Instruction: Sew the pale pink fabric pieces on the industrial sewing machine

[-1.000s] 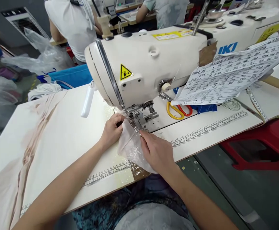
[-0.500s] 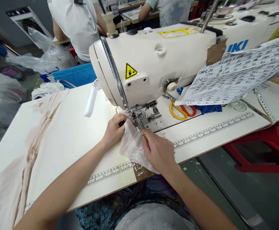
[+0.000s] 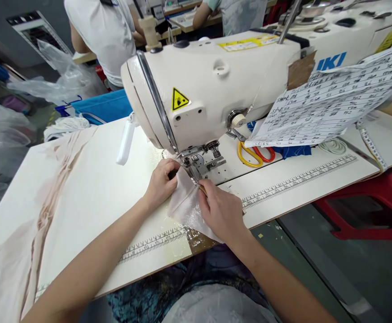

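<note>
A piece of thin, pale pink fabric [image 3: 185, 204] lies under the needle area of the white sewing machine [image 3: 196, 89], its near part draping toward the table's front edge. My left hand [image 3: 162, 181] is closed, its thumb and fingers pinching the fabric's left edge close to the presser foot [image 3: 189, 168]. In my right hand [image 3: 222, 208] is a slim metal tool that looks like tweezers [image 3: 196, 181]; its tips point at the presser foot over the fabric. My fingers partly cover the tool, and its tips are hard to make out.
Yellow- and red-handled scissors [image 3: 249, 155] lie beside the machine, under a handwritten paper sheet [image 3: 330, 98]. Bunched pale fabric [image 3: 47, 211] covers the table's left. A printed ruler [image 3: 297, 181] runs along the front edge. A red stool [image 3: 367, 211] stands at right; co-workers sit beyond.
Both hands keep nearly the same place at the presser foot. The whole view has shifted slightly; the fabric and tool show hardly any movement.
</note>
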Demonstrator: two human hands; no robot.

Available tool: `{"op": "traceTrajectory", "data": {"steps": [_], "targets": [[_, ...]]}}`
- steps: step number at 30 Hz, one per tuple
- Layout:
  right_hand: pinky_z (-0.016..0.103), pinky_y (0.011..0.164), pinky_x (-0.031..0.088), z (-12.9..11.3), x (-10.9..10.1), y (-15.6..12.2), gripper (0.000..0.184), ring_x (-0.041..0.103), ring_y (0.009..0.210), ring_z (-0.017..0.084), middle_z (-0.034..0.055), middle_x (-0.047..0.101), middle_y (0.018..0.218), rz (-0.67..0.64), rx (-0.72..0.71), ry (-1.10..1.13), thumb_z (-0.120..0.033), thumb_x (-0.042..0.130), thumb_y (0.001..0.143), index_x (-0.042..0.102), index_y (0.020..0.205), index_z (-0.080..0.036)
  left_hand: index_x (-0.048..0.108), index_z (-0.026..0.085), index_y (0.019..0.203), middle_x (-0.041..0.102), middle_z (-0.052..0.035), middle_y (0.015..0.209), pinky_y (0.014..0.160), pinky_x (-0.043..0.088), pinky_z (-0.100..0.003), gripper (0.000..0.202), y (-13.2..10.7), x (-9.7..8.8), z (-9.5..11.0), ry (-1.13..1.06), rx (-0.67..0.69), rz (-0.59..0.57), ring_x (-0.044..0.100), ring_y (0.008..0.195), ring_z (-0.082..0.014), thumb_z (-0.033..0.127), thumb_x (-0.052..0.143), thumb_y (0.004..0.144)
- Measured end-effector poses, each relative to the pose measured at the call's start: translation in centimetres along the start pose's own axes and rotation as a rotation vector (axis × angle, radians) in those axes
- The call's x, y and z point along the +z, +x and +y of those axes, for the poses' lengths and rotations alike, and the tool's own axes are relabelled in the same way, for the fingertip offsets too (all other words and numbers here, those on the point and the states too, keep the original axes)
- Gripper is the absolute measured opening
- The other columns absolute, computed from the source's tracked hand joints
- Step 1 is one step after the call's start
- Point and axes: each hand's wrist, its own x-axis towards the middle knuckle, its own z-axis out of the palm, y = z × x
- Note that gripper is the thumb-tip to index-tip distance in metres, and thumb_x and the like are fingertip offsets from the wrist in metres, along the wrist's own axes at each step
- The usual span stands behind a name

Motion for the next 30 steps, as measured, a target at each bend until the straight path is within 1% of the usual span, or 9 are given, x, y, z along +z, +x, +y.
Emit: {"op": "traceTrajectory", "data": {"steps": [5,9,13,18,23,30], "targets": [[0.028,0.052,0.036,-0.09,-0.15,-0.07,0.025,0.074,0.070,0.018,0.0028,0.079,0.085,-0.022,0.001,-0.007,-0.021,0.046,0.100,0.064,0.117,-0.018,0.058,0.022,0.086,0.065,-0.0046,0.092,0.083,0.050,-0.037,0.006,0.24,0.19,-0.06,0.114,0.054,-0.005,0.058,0.089,-0.0202,0.026,0.054,0.088],[0.028,0.052,0.037,-0.13,-0.28,-0.05,0.024,0.074,0.071,0.017,0.0040,0.079,0.087,-0.039,0.007,-0.012,-0.022,0.045,0.102,0.064,0.115,-0.018,0.057,0.022,0.084,0.065,-0.0038,0.090,0.083,0.049,-0.038,0.005,0.37,0.23,-0.31,0.125,0.066,0.000,0.057,0.088,-0.0201,0.024,0.054,0.088],[0.027,0.051,0.036,-0.07,-0.25,-0.06,0.026,0.073,0.071,0.016,0.0043,0.079,0.090,-0.037,0.002,-0.004,-0.022,0.043,0.102,0.063,0.118,-0.018,0.057,0.022,0.078,0.065,-0.0031,0.086,0.081,0.049,-0.036,0.012,0.36,0.06,-0.32,0.059,0.016,-0.008,0.058,0.087,-0.0200,0.028,0.055,0.088],[0.028,0.050,0.036,0.01,-0.24,-0.14,0.025,0.073,0.070,0.016,0.0045,0.078,0.092,-0.036,0.000,0.006,-0.020,0.045,0.100,0.064,0.116,-0.017,0.059,0.022,0.074,0.066,-0.0029,0.086,0.079,0.049,-0.035,0.011,0.35,-0.24,-0.01,-0.037,-0.061,-0.025,0.059,0.088,-0.0200,0.027,0.058,0.084],[0.028,0.050,0.036,-0.05,-0.30,-0.22,0.022,0.073,0.071,0.016,0.0043,0.079,0.091,-0.038,0.000,0.007,-0.018,0.047,0.099,0.065,0.111,-0.018,0.061,0.021,0.072,0.066,-0.0027,0.083,0.080,0.048,-0.034,0.013,0.49,-0.28,0.03,-0.065,-0.082,-0.028,0.059,0.087,-0.0200,0.030,0.061,0.082],[0.029,0.051,0.035,0.09,-0.19,-0.37,0.023,0.073,0.071,0.017,0.0040,0.078,0.089,-0.020,-0.005,0.021,-0.017,0.048,0.098,0.066,0.111,-0.018,0.062,0.021,0.070,0.066,-0.0028,0.083,0.075,0.047,-0.033,0.018,0.55,-0.20,-0.11,-0.119,-0.122,-0.009,0.059,0.084,-0.0191,0.034,0.064,0.082]]}}
